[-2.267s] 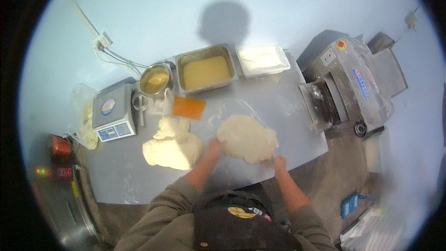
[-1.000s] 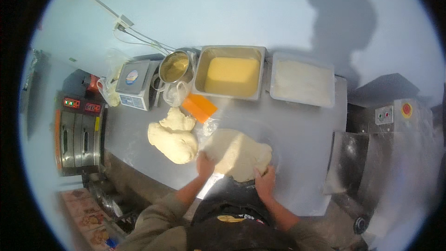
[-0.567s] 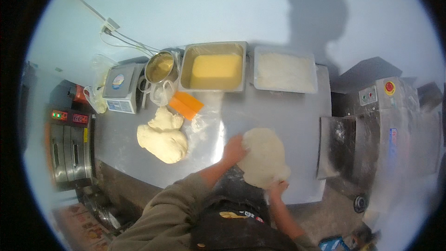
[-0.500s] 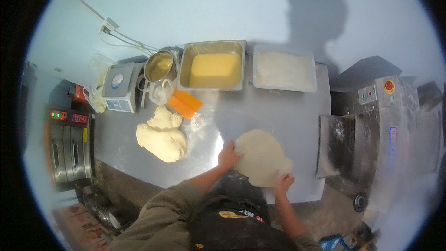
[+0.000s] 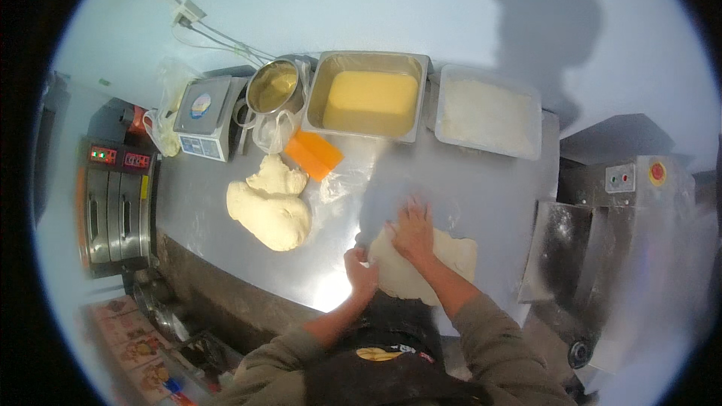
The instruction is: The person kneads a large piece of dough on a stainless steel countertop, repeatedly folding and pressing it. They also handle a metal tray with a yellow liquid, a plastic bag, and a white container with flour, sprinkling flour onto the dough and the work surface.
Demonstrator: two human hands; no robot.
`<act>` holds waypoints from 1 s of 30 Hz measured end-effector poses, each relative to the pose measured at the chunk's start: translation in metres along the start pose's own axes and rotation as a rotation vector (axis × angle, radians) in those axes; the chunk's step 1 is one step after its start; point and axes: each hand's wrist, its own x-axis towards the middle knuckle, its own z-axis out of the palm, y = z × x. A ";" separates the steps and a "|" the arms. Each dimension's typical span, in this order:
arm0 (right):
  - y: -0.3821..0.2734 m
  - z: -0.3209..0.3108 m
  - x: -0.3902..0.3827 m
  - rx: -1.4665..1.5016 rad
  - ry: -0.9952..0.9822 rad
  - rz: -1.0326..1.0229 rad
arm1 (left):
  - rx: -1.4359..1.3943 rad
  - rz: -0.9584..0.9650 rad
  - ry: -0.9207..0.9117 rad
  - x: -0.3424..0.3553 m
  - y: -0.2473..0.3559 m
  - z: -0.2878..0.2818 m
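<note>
A flattened sheet of pale dough (image 5: 453,259) lies at the near edge of the metal table, toward the right. My left hand (image 5: 361,271) is curled at its left edge, fingers closed on the dough's rim. Across the sheet's far side reaches my right hand (image 5: 413,231), fingers stretched forward and a little blurred, its palm over the dough and its fingertips over the tabletop. This hand and forearm cover part of the sheet. A large lump of dough (image 5: 271,214) rests to the left, apart from both hands.
An orange scraper (image 5: 314,155) lies beyond the lump. Along the wall stand a scale (image 5: 203,105), a metal pot (image 5: 272,89), a metal pan of yellow liquid (image 5: 368,135) and a tub of white flour-like powder (image 5: 489,116). A machine (image 5: 632,218) stands right, an oven (image 5: 114,207) left.
The dough sheet, held up between both hands before, now lies on the table. My right hand has let go of its right edge and moved left and away, over the far side.
</note>
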 end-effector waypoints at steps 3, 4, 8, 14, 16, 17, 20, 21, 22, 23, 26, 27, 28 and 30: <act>0.001 0.003 0.007 0.018 0.007 0.021 | 0.050 0.009 0.001 0.018 0.012 0.023; 0.003 0.004 0.011 0.036 0.038 0.006 | 0.094 0.012 -0.010 0.029 0.021 0.036; 0.005 0.006 0.015 0.131 0.100 0.015 | 0.185 0.030 -0.011 0.046 0.049 0.055; 0.020 -0.006 0.005 0.196 0.057 0.108 | 0.358 0.113 -0.039 0.054 0.058 0.055; 0.030 -0.008 0.001 0.058 0.063 0.091 | 0.410 0.109 -0.084 0.055 0.055 0.059; 0.034 -0.008 0.000 0.010 0.060 0.093 | 0.428 0.103 -0.128 0.055 0.054 0.059; 0.044 -0.008 0.009 -0.013 0.073 0.069 | 0.404 0.149 -0.112 0.062 0.054 0.064; 0.044 -0.008 0.011 0.014 0.019 0.068 | 0.399 0.123 -0.100 0.062 0.055 0.064; 0.044 -0.008 0.013 0.011 0.081 0.039 | 0.372 0.162 -0.070 0.063 0.056 0.065; 0.042 -0.009 0.014 0.029 0.083 0.028 | 0.369 0.155 -0.062 0.061 0.057 0.062; 0.040 -0.014 0.013 0.049 0.059 0.003 | 0.273 0.109 -0.010 0.060 0.062 0.063; 0.042 -0.017 0.011 0.053 -0.006 0.034 | 0.250 0.034 -0.021 0.059 0.065 0.065; 0.044 -0.020 0.008 0.086 0.022 -0.013 | 0.276 0.049 0.052 0.059 0.067 0.068; 0.055 -0.025 0.006 0.152 -0.006 -0.044 | 0.351 -0.018 0.128 0.065 0.074 0.080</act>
